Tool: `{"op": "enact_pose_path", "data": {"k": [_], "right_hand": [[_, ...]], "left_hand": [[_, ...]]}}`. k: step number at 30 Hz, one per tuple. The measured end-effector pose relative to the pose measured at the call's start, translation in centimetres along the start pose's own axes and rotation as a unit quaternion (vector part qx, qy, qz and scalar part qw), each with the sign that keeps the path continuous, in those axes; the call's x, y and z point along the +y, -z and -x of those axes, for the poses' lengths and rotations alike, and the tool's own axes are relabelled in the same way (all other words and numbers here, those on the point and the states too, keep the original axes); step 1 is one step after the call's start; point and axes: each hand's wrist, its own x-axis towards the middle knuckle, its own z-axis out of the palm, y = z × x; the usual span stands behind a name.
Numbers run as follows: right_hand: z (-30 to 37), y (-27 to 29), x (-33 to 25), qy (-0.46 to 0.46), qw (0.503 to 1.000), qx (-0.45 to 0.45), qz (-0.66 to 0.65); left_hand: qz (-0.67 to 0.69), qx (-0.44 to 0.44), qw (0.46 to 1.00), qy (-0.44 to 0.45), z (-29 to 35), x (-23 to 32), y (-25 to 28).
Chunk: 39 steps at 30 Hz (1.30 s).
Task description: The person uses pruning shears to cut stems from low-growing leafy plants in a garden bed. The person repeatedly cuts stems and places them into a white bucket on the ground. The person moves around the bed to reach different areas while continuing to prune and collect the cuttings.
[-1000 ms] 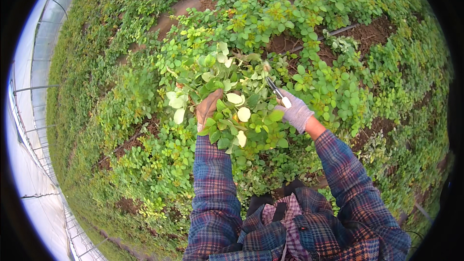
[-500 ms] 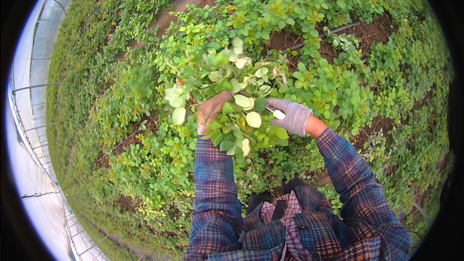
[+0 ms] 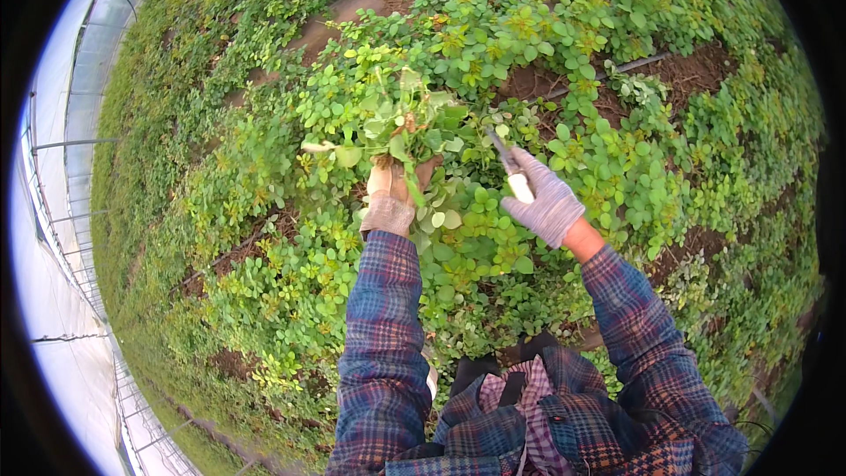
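Note:
My left hand (image 3: 397,189), in a tan work glove with a grey cuff, is closed around a bunch of cut leafy stems (image 3: 414,123). Pale leaf undersides and some browned bits show among the green; the stem ends inside the fist are hidden. To the right of the bunch, my right hand (image 3: 548,203) wears a thin grey knit glove and grips pruning shears (image 3: 518,183). Their white handle shows at the thumb, and the metal blades point up and left, apart from the bunch. Low green bushes (image 3: 476,238) lie right under both hands.
Dense leafy plants fill the ground all around. A bare soil path (image 3: 339,18) runs at the upper left, and a thin grey pipe (image 3: 630,64) crosses brown soil (image 3: 696,70) at the upper right. White plastic sheeting on a metal frame (image 3: 66,300) rises along the left side.
The bunch has come up off the bushes in my left hand, which has turned. My right hand has drawn away to the right, and the shears now point upward, fully in sight.

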Motion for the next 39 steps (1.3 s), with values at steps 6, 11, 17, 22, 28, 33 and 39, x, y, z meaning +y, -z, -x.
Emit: {"op": "enact_pose_path", "data": {"k": [6, 11, 17, 22, 28, 33, 39], "right_hand": [[-0.5, 0.4, -3.2, 0.062, 0.967, -0.015, 0.248], [-1.3, -0.4, -0.5, 0.113, 0.955, -0.013, 0.272], [-1.4, -1.6, 3.8, -0.146, 0.989, 0.008, -0.021], [-0.1, -1.5, 3.3, -0.077, 0.997, 0.0, 0.017], [-1.2, -0.3, 0.8, -0.116, 0.961, -0.092, 0.234], [-3.0, -1.8, 2.7, -0.041, 0.981, -0.069, 0.177], [-2.8, -2.9, 5.1, -0.266, 0.946, 0.028, -0.184]], "left_hand": [[-0.195, -0.011, 0.98, -0.048, 1.0, 2.2, 0.5], [-0.286, -0.063, 0.949, -0.118, 1.7, 4.9, 1.2], [-0.204, -0.017, 0.979, 0.007, 2.6, 7.5, 3.0], [-0.243, -0.011, 0.97, -0.003, 2.9, 8.6, 3.9], [-0.246, 0.019, 0.969, -0.014, 3.3, 8.9, 2.0], [-0.214, -0.012, 0.976, -0.035, 2.7, 8.7, 0.6], [-0.299, -0.051, 0.952, -0.041, 2.6, 7.6, 0.7]]}}
